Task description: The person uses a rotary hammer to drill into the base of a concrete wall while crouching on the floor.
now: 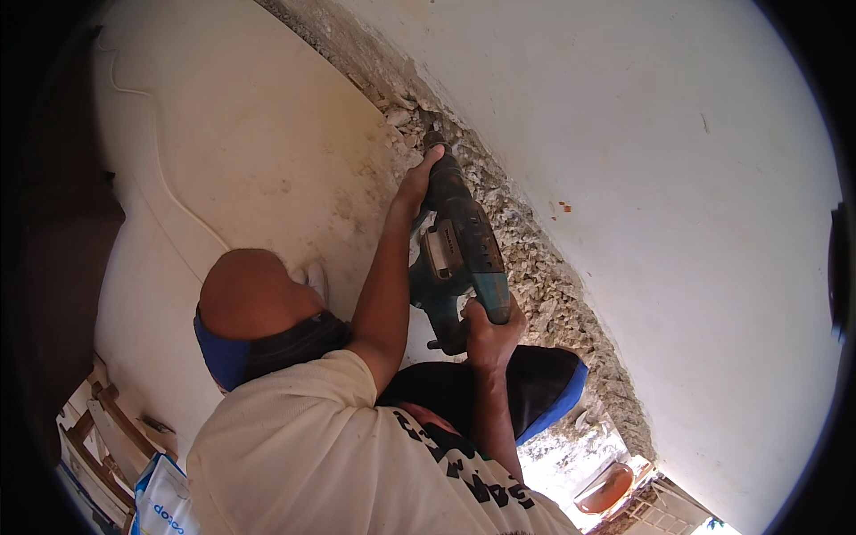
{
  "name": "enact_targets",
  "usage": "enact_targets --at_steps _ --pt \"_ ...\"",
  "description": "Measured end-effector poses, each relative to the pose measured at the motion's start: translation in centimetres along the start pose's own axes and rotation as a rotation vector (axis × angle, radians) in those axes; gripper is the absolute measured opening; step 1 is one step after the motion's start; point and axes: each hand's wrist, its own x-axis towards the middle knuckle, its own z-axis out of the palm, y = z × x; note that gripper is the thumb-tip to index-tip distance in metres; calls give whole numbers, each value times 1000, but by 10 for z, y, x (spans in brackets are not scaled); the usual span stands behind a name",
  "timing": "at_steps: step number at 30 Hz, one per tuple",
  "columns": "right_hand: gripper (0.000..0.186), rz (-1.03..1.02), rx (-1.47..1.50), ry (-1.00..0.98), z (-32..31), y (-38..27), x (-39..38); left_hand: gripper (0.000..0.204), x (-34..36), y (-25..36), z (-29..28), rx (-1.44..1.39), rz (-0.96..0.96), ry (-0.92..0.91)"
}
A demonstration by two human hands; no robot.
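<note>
A teal and black demolition hammer (464,241) lies lengthwise in front of me, its nose pointing away. My left hand (421,175) is closed round the front end, just behind the chuck (434,140). At the back, my right hand (493,333) is wrapped round the rear handle; whether a finger presses the trigger is hidden. The nose meets a strip of broken masonry (544,276) along the foot of the white wall (660,196). No bit can be made out clearly among the dark rubble there.
On the pale, dusty floor (259,116) runs a white cable (168,189) at the left. Behind me at lower right sits an orange-brown basin (608,489). A wooden frame (98,428) and a white and blue bag (165,501) stand lower left. My bare knee (245,294) is bent beside the hammer.
</note>
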Motion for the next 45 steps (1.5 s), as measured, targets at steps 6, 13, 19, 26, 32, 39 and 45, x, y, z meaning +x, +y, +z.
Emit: enact_targets --at_steps 6,13,19,26,32,39,45 --pt "16 2 23 4 0 -4 -22 56 -22 9 -10 99 11 31" --pt "14 43 3 34 -19 -13 -52 58 -67 1 4 59 -19 29" --pt "13 -3 94 39 -26 -19 -76 58 -89 -1 6 -5 16 -30" --pt "16 -227 -149 -45 -27 -18 -104 43 -103 13 10 -284 81 -254" --pt "32 -354 -201 -204 -21 -17 -115 37 -104 16 12 -394 112 -343" --pt "60 -550 -457 -415 0 -7 -120 53 -91 11 -3 -479 56 -375" --pt "70 -436 -522 -406 19 -2 -115 57 -78 9 -13 -486 85 -410"
